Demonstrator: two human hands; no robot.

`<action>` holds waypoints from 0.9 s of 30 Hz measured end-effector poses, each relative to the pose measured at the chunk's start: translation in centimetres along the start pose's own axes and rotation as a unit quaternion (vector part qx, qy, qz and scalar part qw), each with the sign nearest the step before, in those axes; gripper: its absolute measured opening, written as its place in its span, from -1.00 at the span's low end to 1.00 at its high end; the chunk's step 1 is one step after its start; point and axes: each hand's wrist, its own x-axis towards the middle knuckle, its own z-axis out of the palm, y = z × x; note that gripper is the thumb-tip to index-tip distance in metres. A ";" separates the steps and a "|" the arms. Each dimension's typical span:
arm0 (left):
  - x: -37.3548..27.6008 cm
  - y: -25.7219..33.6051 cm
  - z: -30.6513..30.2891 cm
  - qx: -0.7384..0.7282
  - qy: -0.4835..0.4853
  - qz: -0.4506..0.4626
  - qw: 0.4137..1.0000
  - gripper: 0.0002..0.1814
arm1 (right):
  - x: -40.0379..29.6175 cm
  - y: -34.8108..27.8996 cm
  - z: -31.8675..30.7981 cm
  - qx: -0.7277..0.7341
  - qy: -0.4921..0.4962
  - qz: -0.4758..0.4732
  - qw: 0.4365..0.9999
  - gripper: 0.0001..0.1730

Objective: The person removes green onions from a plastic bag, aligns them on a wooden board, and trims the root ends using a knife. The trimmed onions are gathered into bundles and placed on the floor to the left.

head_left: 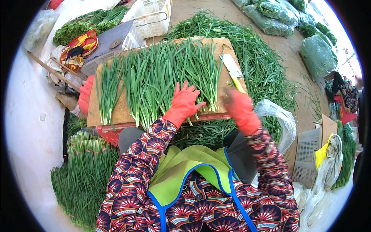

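Garlic chives [150, 78] lie spread in a row across a wooden board [224, 84], their pale cut ends towards me. A smaller separate bunch of chives [108, 90] rests at the board's left. My left hand [185, 100], in a red rubber glove, lies flat with fingers spread over the lower stalks. At the board's right edge, my right hand [239, 108] wears the same kind of glove; it is blurred, and its fingers are hard to make out. Just beyond it lies a knife [232, 68] with a broad blade and a yellow handle.
A large heap of loose green leaves [255, 58] surrounds the board's far and right sides. Tied chive bundles [87, 156] stand at my left. Beside my right hand hangs a clear plastic bag [279, 116]. White crates [152, 17] and filled plastic sacks [317, 56] stand farther off.
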 end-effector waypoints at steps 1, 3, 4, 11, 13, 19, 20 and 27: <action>0.1 0.1 0.2 0.003 -0.005 -0.008 1.000 -0.40 | 0.2 -2.2 1.6 0.021 0.007 -0.055 0.998 -0.68; -0.2 0.2 0.4 0.014 -0.014 -0.025 0.999 -0.35 | 1.1 -4.1 3.6 -0.036 -0.049 -0.052 0.997 -0.73; -0.2 0.1 0.7 0.007 0.002 -0.019 1.000 -0.36 | 1.6 -3.6 5.2 -0.064 -0.061 -0.043 0.995 -0.76; -1.7 -0.8 0.7 -0.054 0.027 -0.077 0.995 -0.54 | 2.0 -1.1 6.0 0.130 -0.010 0.056 0.990 -0.79; -1.7 -0.7 1.0 -0.061 0.035 -0.087 0.994 -0.50 | 2.2 -0.9 5.8 0.096 -0.008 0.070 0.993 -0.79; -1.5 -0.8 1.8 -0.063 0.065 -0.072 0.993 -0.37 | 1.3 -5.6 5.3 0.052 -0.049 0.047 0.996 -0.69; -1.5 -0.9 1.8 -0.056 0.061 -0.064 0.994 -0.36 | 1.6 -5.7 5.5 0.056 -0.067 0.070 0.994 -0.63; -1.8 -1.8 2.1 -0.041 0.057 -0.041 0.997 -0.52 | 3.8 -6.3 6.7 0.045 -0.103 0.155 0.982 -0.40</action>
